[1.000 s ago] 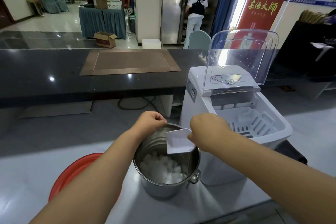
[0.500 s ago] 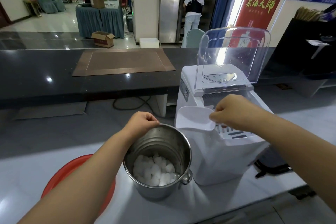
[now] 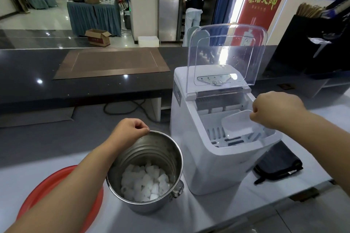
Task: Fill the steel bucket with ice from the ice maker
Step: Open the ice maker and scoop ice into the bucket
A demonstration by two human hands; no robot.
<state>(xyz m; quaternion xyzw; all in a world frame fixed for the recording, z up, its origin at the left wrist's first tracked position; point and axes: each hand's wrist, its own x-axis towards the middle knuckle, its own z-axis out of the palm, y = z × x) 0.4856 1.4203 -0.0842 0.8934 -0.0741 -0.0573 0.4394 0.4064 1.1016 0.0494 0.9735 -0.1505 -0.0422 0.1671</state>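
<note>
Dipping scoop [image 3: 236,126] into ice maker [image 3: 208,166], right hand [image 3: 274,108] fingers clamped on its end; steadying steel bucket [image 3: 151,149], just left of ice maker, left hand [image 3: 128,132] fingers pinching rim. Best dug deep, lifted level.

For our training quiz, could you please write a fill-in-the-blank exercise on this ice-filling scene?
The left hand grips the steel bucket by its ____.
The right hand holds a white scoop inside the ice maker, whose clear lid stands ____.
The ice lies at the bucket's ____.
Missing words: rim; open; bottom.
</note>
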